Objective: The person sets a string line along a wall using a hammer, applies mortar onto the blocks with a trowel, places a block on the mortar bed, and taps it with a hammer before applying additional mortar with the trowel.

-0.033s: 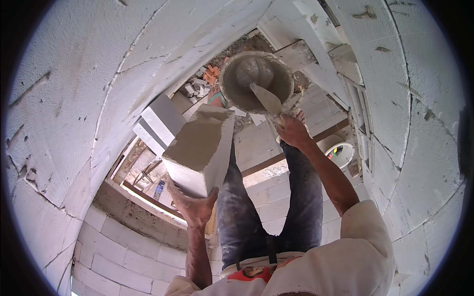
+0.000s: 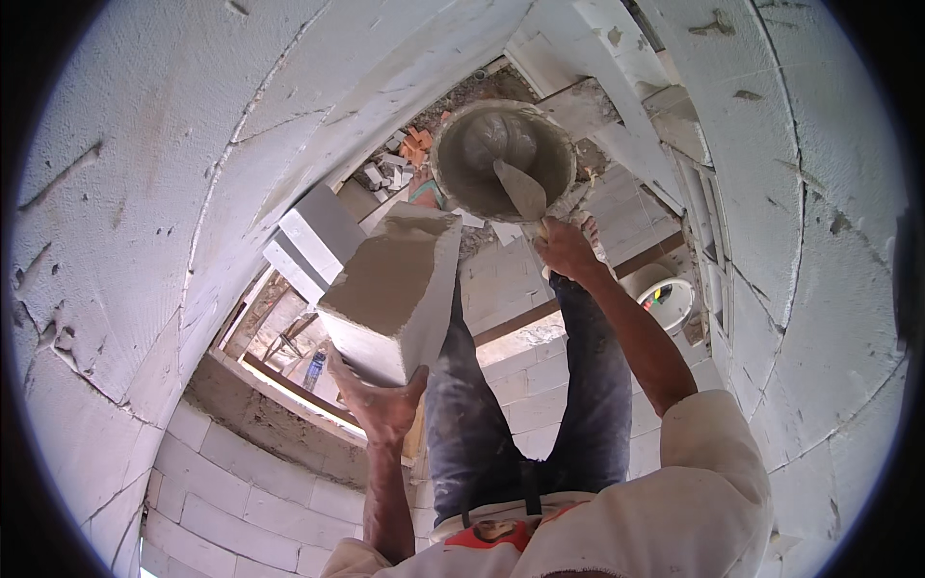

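My left hand (image 2: 383, 405) grips the lower end of a white block (image 2: 414, 328), whose upper face bears a layer of grey mortar (image 2: 381, 265). My right hand (image 2: 567, 249) is closed on the handle of a trowel (image 2: 523, 193). The trowel's pale, coated blade reaches over a round mortar bucket (image 2: 552, 159), which has wet grey material inside. The bucket stands beyond the block, near my feet.
Tall white block walls (image 2: 125, 222) rise on both sides. Loose blocks (image 2: 313, 236) lie left of my block, with orange brick rubble (image 2: 414, 146) beyond. A white container (image 2: 667, 308) sits right of my leg; a plastic bottle (image 2: 314, 371) is down at left.
My right hand and the trowel have shifted slightly upward over the bucket. My left hand and the block are almost unmoved.
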The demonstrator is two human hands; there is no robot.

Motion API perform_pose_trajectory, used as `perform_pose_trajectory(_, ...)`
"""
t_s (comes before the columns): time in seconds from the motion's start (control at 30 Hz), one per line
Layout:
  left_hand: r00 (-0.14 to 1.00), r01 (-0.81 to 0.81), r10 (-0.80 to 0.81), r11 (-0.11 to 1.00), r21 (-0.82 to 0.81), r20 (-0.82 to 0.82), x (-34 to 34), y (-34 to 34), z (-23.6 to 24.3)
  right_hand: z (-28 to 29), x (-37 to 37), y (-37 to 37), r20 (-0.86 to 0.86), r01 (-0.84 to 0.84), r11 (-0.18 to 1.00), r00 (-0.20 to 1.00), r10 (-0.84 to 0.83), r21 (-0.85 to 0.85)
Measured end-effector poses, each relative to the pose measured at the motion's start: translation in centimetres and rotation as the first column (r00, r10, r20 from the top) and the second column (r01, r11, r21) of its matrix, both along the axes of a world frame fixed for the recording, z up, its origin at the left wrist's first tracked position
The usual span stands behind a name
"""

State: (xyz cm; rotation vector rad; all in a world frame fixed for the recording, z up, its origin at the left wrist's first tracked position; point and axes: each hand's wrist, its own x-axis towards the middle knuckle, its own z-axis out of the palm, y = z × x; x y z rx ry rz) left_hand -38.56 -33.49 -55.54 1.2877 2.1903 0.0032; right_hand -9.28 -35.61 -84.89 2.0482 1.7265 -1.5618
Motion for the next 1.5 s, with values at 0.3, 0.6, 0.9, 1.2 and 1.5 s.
perform_pose_trajectory(0.3, 0.951, -0.15, 0.16, 0.987, -0.057, 0.263, 2.5, 1.6, 2.5, -7.4, -2.7, 2.4, -0.112, 0.051, 0.993, 0.992, -0.064, -0.11)
perform_pose_trajectory(0.6, 0.864, -0.216, 0.253, 0.967, -0.134, 0.435, 5.5, 3.1, 4.1, -7.1, 1.4, -0.1, 0.176, -0.036, 0.993, 0.983, 0.056, -0.114)
perform_pose_trajectory(0.9, 0.882, -0.191, 0.234, 0.971, -0.142, 0.41, 5.5, 2.8, 5.1, -5.9, 4.8, 2.9, 0.255, 0.416, 0.895, 0.858, -0.445, 0.162)
perform_pose_trajectory(1.2, 0.824, -0.197, 0.251, 0.968, -0.158, 0.508, 5.4, 2.3, 5.8, -4.2, 8.4, 1.3, 0.193, 0.623, 0.748, 0.724, -0.662, 0.231)
perform_pose_trajectory(1.5, 0.741, -0.072, 0.134, 0.99, -0.12, 0.658, 6.1, 5.8, 14.4, 24.2, 4.5, -1.6, -0.779, 0.511, 0.714, 0.127, -0.614, -0.479)
